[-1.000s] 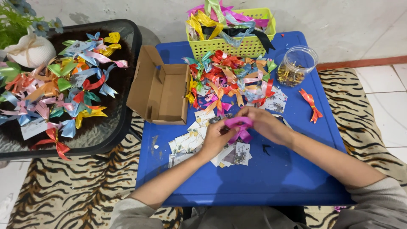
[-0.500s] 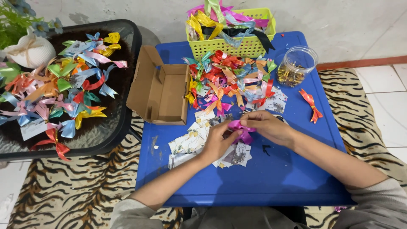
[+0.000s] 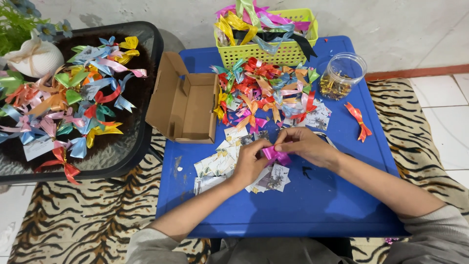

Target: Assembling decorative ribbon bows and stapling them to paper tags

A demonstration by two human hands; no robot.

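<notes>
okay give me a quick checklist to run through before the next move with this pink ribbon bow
1. Pink bow held by both hands: ok, left hand and right hand pinch it.
2. Small cards within reach: ok, right under the hands.
3. Cardboard box open: ok, looks empty.
4. Jar of small gold bits close by: ok, lid off.
5. Bow fully tied: cannot tell, fingers cover it.

A blue table (image 3: 312,215) was set on a tiger-striped rug (image 3: 88,220). A dark glass-topped side table (image 3: 127,161) was placed just left of it. White floor tiles (image 3: 447,122) and a pale wall (image 3: 391,24) were seen beyond.
</notes>
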